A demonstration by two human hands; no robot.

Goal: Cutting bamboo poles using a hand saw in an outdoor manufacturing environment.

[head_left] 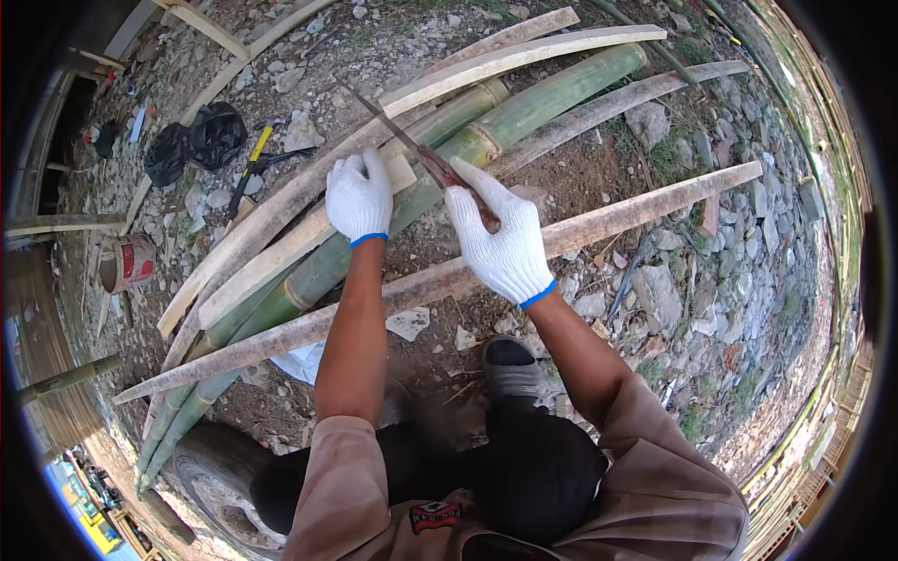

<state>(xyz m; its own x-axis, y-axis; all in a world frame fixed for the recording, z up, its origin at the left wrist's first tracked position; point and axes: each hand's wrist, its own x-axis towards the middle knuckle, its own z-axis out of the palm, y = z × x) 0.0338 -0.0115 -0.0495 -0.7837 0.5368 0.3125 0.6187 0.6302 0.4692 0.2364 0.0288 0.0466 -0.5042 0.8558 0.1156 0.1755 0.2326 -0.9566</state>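
My right hand [505,234], in a white knit glove with a blue cuff, is wrapped around the reddish-brown handle of a handsaw [432,161]. Its narrow dark blade points up and to the left, seen almost edge-on, above the poles. My left hand [359,197], gloved alike, is closed over a pale wooden plank [271,262] near its cut end; the fingertips are partly hidden. Beneath the plank and the saw lie thick green bamboo poles [552,98], running from lower left to upper right. A long weathered board [645,208] crosses nearer to me, under my right hand.
More pale boards [524,61] lie beyond the bamboo. A yellow-and-black tool [254,157] and black plastic bags [217,136] sit at far left, with a bucket [129,262] below. A tyre [224,472] is near my legs; loose rocks [659,294] cover the right.
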